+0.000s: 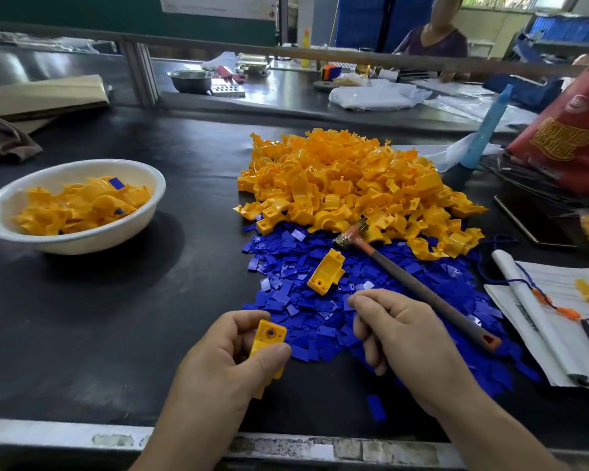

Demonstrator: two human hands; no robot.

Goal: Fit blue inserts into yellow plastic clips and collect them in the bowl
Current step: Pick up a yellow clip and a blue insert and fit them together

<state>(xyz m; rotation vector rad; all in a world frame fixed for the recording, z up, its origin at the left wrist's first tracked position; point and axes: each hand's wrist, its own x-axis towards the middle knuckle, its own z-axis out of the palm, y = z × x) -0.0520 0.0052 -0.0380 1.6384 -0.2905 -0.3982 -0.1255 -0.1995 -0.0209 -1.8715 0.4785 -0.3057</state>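
My left hand [225,362] grips a yellow clip [267,346] near the table's front edge, thumb across its face; a blue insert shows through the clip's hole. My right hand [398,338] hovers over the heap of blue inserts [320,300] with fingers curled, thumb and forefinger pressed together at the tip; whether an insert is pinched there is hidden. A single yellow clip [326,271] lies on the blue heap. Behind it rises a big pile of yellow clips [351,181]. The white bowl [92,239] at the left holds several finished clips.
A small hammer [422,290] lies across the inserts to the right of my hand. Papers and a pen [558,317] sit at the right edge, a red bag [565,137] behind them. Another person sits beyond the far bench.
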